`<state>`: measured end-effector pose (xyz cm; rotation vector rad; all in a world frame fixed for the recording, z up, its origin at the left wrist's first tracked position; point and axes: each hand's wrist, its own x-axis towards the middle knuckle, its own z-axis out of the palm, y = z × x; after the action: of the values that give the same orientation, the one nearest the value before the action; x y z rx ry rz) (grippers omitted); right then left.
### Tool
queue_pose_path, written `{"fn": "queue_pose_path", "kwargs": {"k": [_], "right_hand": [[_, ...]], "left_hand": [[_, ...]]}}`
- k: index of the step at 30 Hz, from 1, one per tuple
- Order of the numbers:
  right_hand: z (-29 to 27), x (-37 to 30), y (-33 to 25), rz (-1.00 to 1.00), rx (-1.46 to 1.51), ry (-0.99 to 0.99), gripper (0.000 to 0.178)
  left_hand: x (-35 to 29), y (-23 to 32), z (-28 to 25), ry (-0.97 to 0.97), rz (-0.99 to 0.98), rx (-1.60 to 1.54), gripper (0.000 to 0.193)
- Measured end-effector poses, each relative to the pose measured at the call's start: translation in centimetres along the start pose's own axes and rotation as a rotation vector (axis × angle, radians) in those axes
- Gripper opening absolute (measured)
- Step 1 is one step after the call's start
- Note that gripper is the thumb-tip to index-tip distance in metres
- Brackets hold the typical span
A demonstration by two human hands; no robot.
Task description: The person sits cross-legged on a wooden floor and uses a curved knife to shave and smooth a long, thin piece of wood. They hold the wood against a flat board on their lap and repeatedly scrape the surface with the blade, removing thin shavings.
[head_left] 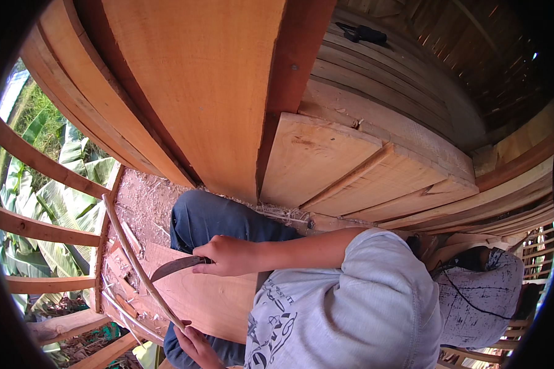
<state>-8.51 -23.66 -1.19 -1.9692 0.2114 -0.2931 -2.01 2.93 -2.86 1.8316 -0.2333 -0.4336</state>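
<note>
My right hand (220,255) is closed round the handle of a knife (177,265) with a dark, curved blade. The blade's tip reaches the side of a long, thin, bent wooden stick (132,255); whether it touches cannot be told. Near the bottom edge, my left hand (198,348) grips the stick's lower end, and its other end leans toward the slatted rail. Under the knife, a flat wooden board (218,301) lies between my legs, in dark blue trousers. My left fingers are partly cut off by my sleeve and the frame.
Wide planks (191,80) stand beside my right leg, with joined wooden panels (326,160) behind. Wood shavings (141,190) cover the floor. A slatted wooden rail (49,230) runs along the left, with banana leaves beyond. A grey cloth item (477,301) with dark marks lies at right.
</note>
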Motion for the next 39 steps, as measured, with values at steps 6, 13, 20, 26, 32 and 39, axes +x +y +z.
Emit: {"fn": "queue_pose_path", "kwargs": {"k": [6,13,20,26,32,39], "right_hand": [[1.8,-1.9,-0.6,-0.033,0.312,-0.260,0.027],[-0.3,2.6,-1.8,0.277,0.623,-0.119,0.028],[1.9,2.9,-3.9,0.506,0.606,-0.415,0.030],[2.2,3.8,-4.6,0.442,0.512,-0.549,0.024],[3.2,5.3,-2.8,0.469,0.530,-0.501,0.017],[4.6,7.2,-1.9,0.403,0.449,-0.346,0.011]], "left_hand": [[1.3,1.2,-0.1,-0.166,0.171,0.235,0.027],[-1.1,3.5,-0.3,-0.163,0.156,0.282,0.015],[-1.9,4.2,-1.6,-0.159,0.055,0.256,0.015],[-2.0,3.4,-1.3,-0.076,0.013,0.164,0.013],[-1.3,3.8,-1.5,-0.094,0.045,0.183,0.013],[-1.2,-0.1,-3.9,0.109,-0.018,0.276,0.019]]}}
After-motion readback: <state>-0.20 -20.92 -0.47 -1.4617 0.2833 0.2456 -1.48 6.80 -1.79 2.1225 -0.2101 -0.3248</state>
